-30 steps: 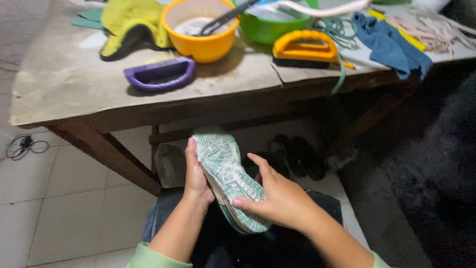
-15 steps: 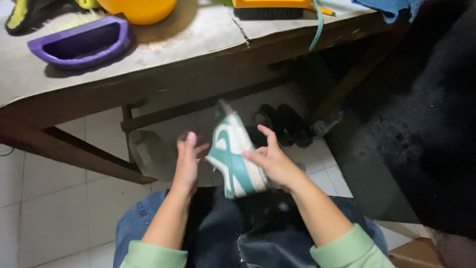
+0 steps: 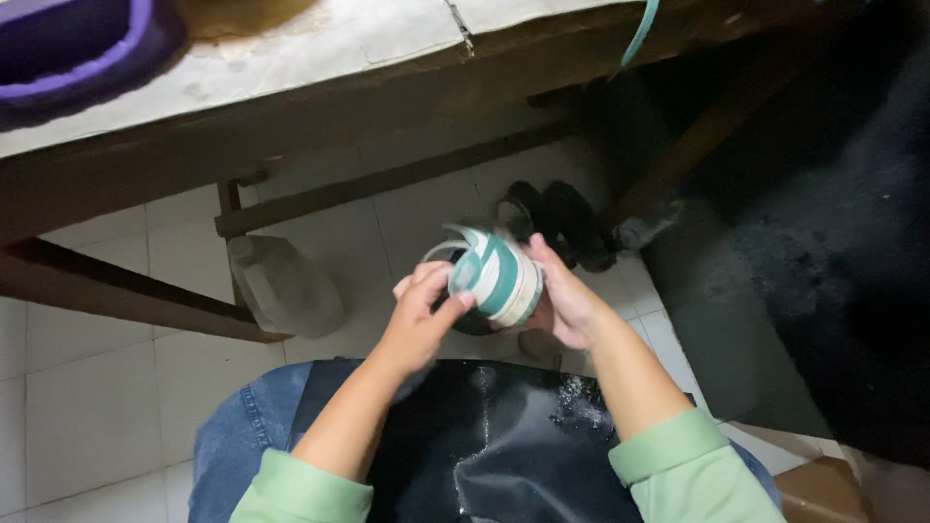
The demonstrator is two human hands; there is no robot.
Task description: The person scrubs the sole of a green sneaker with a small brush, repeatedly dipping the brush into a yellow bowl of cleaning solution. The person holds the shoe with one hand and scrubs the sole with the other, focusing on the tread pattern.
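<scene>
Both hands close on a green-and-white sneaker held in the air above the person's lap, below the front edge of the bench. The left hand grips the shoe from its near side, fingers curled over the heel end and the thumb pressed to the white part of the upper. The right hand cups the shoe from the far side, fingers wrapped behind it (only their tips show past the sole edge). The shoe is blurred, and which way it is turned cannot be told exactly; its green panels face the camera.

Light green sleeves cover both forearms to above the wrist. A wet black apron, beaded with drops, lies over blue jeans on the lap.

On the white tiled floor beneath the bench, a translucent plastic jug stands beside a wooden leg, well left of the hands. A pair of dark sandals lies just beyond the shoe. On the worn bench top, a purple brush sits at the upper left, and a green strap hangs over the edge at the upper right.
</scene>
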